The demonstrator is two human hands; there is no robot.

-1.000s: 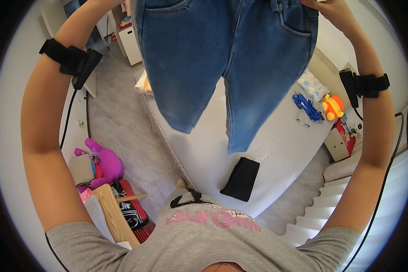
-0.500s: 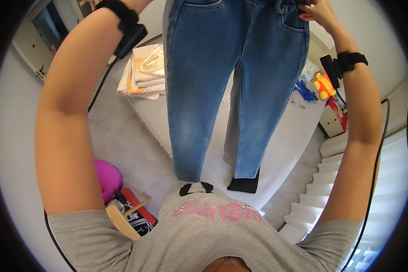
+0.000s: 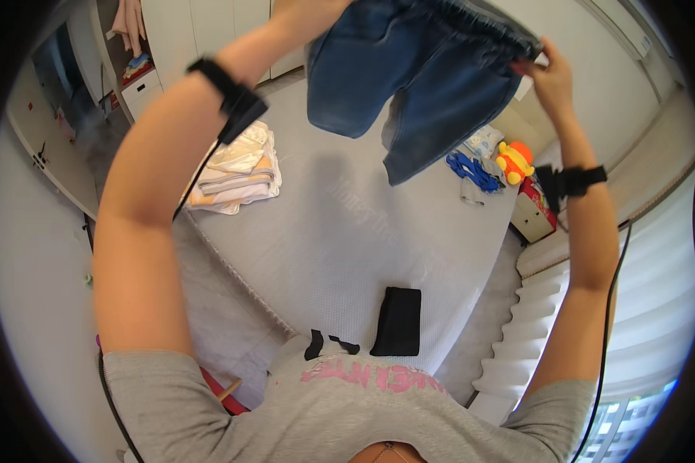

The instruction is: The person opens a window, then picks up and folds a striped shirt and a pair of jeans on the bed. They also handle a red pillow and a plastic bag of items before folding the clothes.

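Observation:
A pair of blue jeans (image 3: 363,85) with a gathered elastic waist hangs in the air above the bed, its legs swung away from me and slightly blurred. My right hand (image 3: 550,73) is closed on the waistband at its right end. At the left end, my left hand (image 3: 313,14) reaches the waist; the upper edge of the view cuts off its fingers, but the jeans hang from that side too. A folded black garment (image 3: 398,320) lies on the near part of the bed, below the jeans.
The bed (image 3: 286,224) has a pale textured cover. A folded stack of cream and orange bedding (image 3: 239,174) sits at its left edge. Blue cloth (image 3: 475,171) and an orange-yellow plush toy (image 3: 515,160) lie at the far right. White curtains (image 3: 510,339) hang to the right.
The jeans have gone from hanging straight down in front of me to swinging up and away, with their legs foreshortened. More of the bed and the black garment now shows.

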